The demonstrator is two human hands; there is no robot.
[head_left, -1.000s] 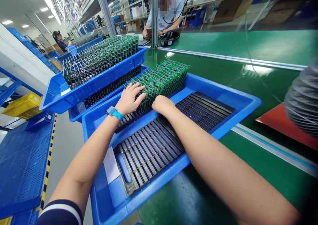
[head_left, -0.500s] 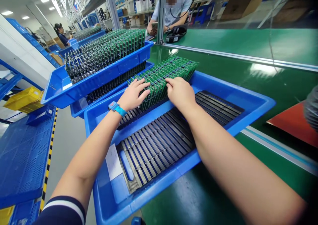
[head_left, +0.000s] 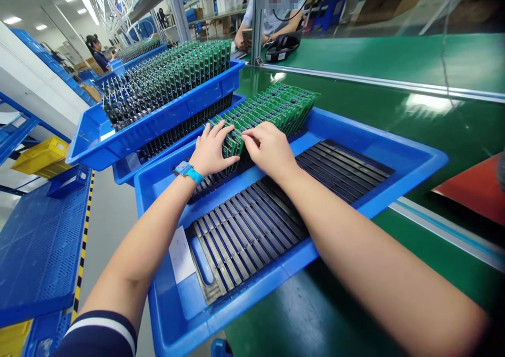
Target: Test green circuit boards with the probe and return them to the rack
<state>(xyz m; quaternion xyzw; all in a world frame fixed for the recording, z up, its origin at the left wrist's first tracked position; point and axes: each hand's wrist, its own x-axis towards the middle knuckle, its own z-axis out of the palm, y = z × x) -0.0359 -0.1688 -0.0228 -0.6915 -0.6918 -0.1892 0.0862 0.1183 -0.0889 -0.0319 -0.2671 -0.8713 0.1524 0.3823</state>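
Toward the left hand [head_left: 213,149] shifts the right hand [head_left: 273,149], to the near end of the green circuit boards [head_left: 276,107]. These stand on edge, closely ranked, in the blue tray [head_left: 359,133]; they look light, stiff and fragile, best pinched by their bare upper edges. The left fingers spread loosely against the end boards; whether the right fingertips grasp an edge, I cannot tell. Alongside lies a slotted black rack [head_left: 244,236]; beyond, the green bench [head_left: 276,315].

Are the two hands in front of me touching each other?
Apart. The head view shows it: green boards are visible in the gap between the left hand and the right hand.
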